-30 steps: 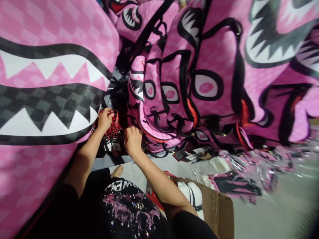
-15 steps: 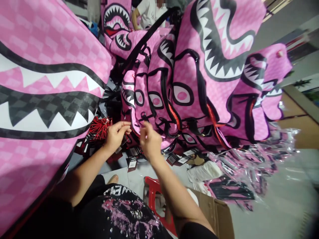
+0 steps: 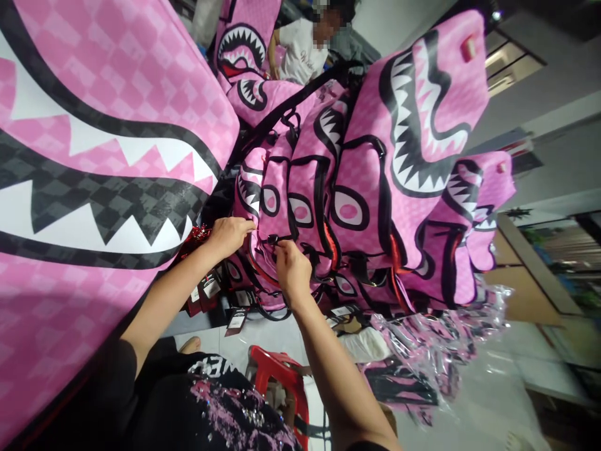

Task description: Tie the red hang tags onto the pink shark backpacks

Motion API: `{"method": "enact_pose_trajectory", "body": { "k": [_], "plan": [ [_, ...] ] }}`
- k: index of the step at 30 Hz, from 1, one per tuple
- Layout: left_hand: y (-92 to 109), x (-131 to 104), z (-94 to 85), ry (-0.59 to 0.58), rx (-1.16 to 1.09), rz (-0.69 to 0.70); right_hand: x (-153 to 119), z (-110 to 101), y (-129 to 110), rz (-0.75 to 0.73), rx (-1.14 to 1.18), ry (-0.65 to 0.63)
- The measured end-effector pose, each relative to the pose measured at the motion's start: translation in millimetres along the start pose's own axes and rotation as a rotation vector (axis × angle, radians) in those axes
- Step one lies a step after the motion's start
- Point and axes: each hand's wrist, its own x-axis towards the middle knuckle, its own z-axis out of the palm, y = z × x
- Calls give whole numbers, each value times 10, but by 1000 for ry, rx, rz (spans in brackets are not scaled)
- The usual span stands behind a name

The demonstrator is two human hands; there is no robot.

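Observation:
My left hand (image 3: 231, 235) has its thumb and fingers pinched together at the front edge of a pink bag (image 3: 270, 220) with an eye and shark-teeth print. Whatever lies between those fingertips is too small to make out. Beside it, my right hand (image 3: 293, 270) is closed at the same bag's lower front, just under a small black buckle (image 3: 272, 239). Its grip is hidden by the fingers. Shiny red strings (image 3: 200, 234) show behind my left wrist. Paper hang tags (image 3: 237, 321) dangle below the bags.
A large pink shark-print bag (image 3: 117, 181) fills the left side. More pink bags (image 3: 357, 175) stand in a row to the right. Plastic-wrapped bags (image 3: 422, 338) lie on the floor near a red stool (image 3: 277, 369). Another person (image 3: 303, 50) is at the back.
My view has shifted and tilted. Both hands have come up to the bag's front, with the left fingers now against its edge and the right by the buckle.

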Motion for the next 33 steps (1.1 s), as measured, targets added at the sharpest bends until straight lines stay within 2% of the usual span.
{"method": "enact_pose_trajectory", "body": {
  "k": [3,6,9,12,15,17,20,21,23,25,27,30,33],
  "plan": [
    [89,41,20,-43,15,34,-8,39,-58,-17,-194,35],
    [242,122,12,-97,-40,36,37,67,-172,-8,-312,-30],
    [305,201,-39,-205,-257,-40,76,84,-233,0,-352,-36],
    [226,212,-116,-316,-493,-90,45,37,-187,-58,-356,83],
    [82,126,-200,-323,-569,-77,-38,-85,-74,-78,-283,251],
    [4,29,-234,-305,-591,-56,-74,-147,-11,-93,-131,325],
    [-46,-121,-186,-305,-831,-1,-43,-125,10,-106,188,313],
    [-48,-159,-139,-275,-917,8,-12,-91,-2,-85,286,280],
    [-38,-208,-10,-108,-998,-29,67,-14,-40,-34,452,201],
    [-16,-221,127,109,-959,-99,147,40,-78,-30,572,123],
    [18,-216,228,268,-869,-121,212,51,-98,-65,623,67],
    [86,-210,262,373,-669,9,272,10,-81,-166,614,19],
    [166,-214,199,458,-391,107,304,-40,-11,-290,558,-28]
  ]
}}
